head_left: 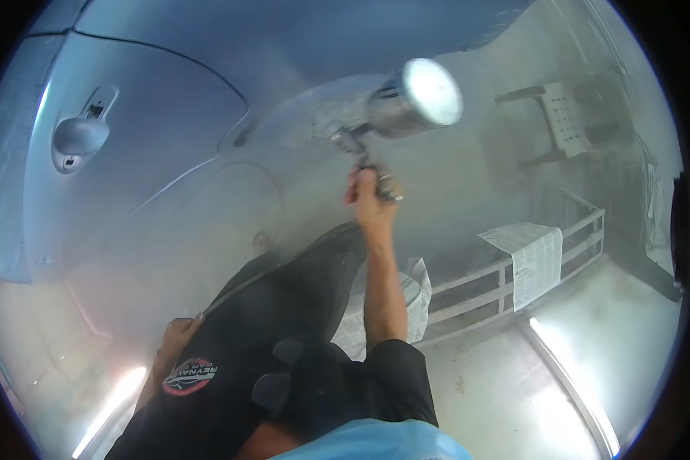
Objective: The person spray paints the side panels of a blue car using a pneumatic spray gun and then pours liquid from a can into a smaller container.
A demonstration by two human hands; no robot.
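Note:
My right hand [369,195] is closed around the handle of a metal spray gun [349,140], held out in the middle of the view. A round silver cup [410,100] on the gun points to the upper right and is slightly blurred. Behind it is a silvery-blue car body panel [161,100] with a door handle recess [80,130] at the left. At the lower left, my left hand [178,333] is closed on a thin hose [238,285] that lies across my dark clothing.
Haze hangs in the air. A plastic chair [560,115] stands at upper right. Below it is a pale railing [460,307] with printed paper [537,268] draped over it; more paper [345,330] lies by my right arm. Lit tubes [560,368] run along the lower right and lower left.

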